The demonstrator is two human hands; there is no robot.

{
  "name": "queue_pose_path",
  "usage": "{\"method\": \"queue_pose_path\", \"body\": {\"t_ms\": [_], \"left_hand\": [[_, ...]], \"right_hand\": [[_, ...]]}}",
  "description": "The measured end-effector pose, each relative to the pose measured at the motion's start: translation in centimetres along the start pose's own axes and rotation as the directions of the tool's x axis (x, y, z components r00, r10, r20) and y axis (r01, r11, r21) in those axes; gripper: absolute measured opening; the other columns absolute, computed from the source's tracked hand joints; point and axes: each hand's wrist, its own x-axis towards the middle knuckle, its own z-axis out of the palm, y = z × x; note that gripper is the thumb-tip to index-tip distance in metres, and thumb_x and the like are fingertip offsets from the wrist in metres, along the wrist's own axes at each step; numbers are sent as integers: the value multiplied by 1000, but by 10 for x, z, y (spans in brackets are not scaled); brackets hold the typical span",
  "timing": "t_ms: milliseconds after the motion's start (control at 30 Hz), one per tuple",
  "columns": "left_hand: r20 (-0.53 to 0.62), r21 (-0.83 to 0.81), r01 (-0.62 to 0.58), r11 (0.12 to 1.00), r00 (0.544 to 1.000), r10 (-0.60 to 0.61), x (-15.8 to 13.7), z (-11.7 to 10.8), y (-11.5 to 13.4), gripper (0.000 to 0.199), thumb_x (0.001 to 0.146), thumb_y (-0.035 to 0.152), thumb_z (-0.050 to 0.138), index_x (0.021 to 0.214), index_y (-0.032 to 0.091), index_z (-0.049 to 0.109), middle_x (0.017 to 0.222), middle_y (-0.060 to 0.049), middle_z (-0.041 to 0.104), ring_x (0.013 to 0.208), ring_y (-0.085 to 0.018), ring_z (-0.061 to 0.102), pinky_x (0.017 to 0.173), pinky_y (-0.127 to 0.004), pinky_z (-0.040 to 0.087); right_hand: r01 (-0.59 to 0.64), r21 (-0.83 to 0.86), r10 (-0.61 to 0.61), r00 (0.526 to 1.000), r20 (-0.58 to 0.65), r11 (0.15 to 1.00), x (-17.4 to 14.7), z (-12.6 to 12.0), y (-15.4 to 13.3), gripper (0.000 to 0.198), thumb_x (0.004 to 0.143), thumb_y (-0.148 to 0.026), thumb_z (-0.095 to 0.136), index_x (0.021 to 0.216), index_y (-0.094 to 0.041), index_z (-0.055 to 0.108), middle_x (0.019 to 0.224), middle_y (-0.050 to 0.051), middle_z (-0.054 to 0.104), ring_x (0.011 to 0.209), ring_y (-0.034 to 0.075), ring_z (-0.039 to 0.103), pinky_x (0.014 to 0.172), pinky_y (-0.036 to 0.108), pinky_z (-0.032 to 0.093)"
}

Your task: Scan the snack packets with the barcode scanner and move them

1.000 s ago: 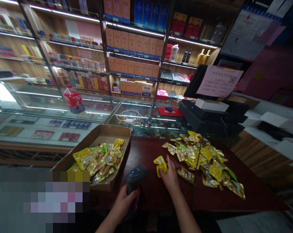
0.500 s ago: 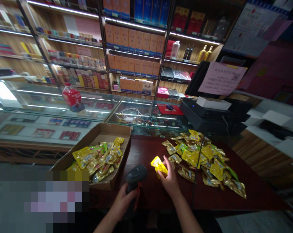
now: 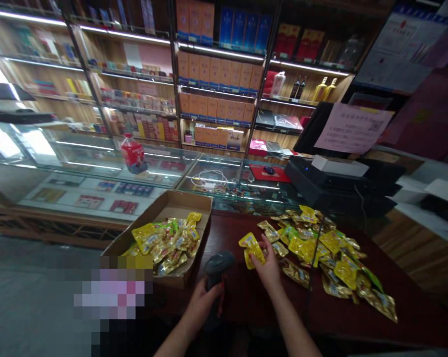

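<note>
My left hand (image 3: 203,303) is wrapped round the handle of a dark barcode scanner (image 3: 219,263), held low over the front of the table. In my right hand (image 3: 267,267) is a small yellow snack packet (image 3: 251,250), pinched between thumb and fingers, just right of the scanner's head. Right of that hand, a loose heap of gold and yellow snack packets (image 3: 302,243) spreads over the dark red table (image 3: 231,230). On the left, a shallow cardboard box (image 3: 164,203) holds more of these packets.
Behind the table runs a glass display counter (image 3: 164,178) bearing a red bottle (image 3: 132,154), a white cable (image 3: 209,177) and a mouse on a red mat (image 3: 279,173). A monitor (image 3: 313,126) with a pink paper stands at right. A black cord (image 3: 315,253) crosses the packet heap.
The whole scene has shifted a little to the right in view as the head turned left. The scanner and the yellow packet remain held, with the packet tilted slightly differently.
</note>
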Motion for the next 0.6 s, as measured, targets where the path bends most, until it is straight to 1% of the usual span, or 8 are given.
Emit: {"method": "queue_pose_path", "body": {"t_ms": [100,167,233,300,367,433,500,600], "left_hand": [[-22,4,-20,1000,1000,20,-2,2,3,46,64,52,78,87,17,60,51,5,58,35,-11,50,34,-21,41],[-32,10,-31,999,999,31,-3,2,5,48,63,53,79,87,16,59,52,5,57,36,-11,50,34,-22,42],[-24,16,-33,999,999,34,-4,1,5,51,62,56,79,87,16,59,51,5,56,36,-11,49,34,-22,42],[-4,21,-42,999,999,42,-4,0,5,51,63,58,79,86,16,58,52,5,55,36,-11,49,34,-22,42],[16,26,-52,998,999,52,-3,-2,4,50,65,58,78,83,17,57,53,5,55,37,-10,49,35,-22,42],[26,24,-62,998,998,62,-2,-3,1,48,66,58,77,82,17,57,52,5,55,36,-10,49,34,-21,41],[24,23,-54,998,998,53,-1,-4,-2,47,67,57,77,85,18,57,51,6,55,35,-10,48,34,-21,40],[17,25,-26,999,1000,25,2,-5,-7,46,68,55,76,85,18,56,51,5,57,36,-10,49,34,-20,40]], "right_hand": [[53,265,-88,989,123,963,26,49,-58,78,78,-32,69,146,-30,32,118,5,55,101,19,65,88,36,56],[127,322,-193,964,184,938,44,86,-98,77,78,-31,69,145,-31,32,122,5,56,108,19,63,92,35,55],[226,230,-270,946,180,947,59,111,-123,70,78,-30,70,142,-30,41,130,7,54,117,20,58,95,36,53],[308,67,-315,935,161,949,66,116,-126,57,80,-28,67,135,-28,51,133,8,53,122,21,55,101,37,50],[330,-154,-312,941,130,931,64,99,-108,45,84,-26,61,128,-26,57,132,8,56,124,21,53,107,40,44],[246,-438,-248,967,53,865,55,66,-78,39,86,-24,57,125,-24,60,131,11,58,126,26,51,110,48,38],[40,-697,-147,985,-95,716,44,27,-48,42,86,-24,58,127,-19,59,132,20,57,130,36,46,106,62,33],[-216,-856,-24,966,-257,470,30,-19,-14,55,86,-31,59,135,-7,51,128,32,56,136,47,34,97,73,27]]}}
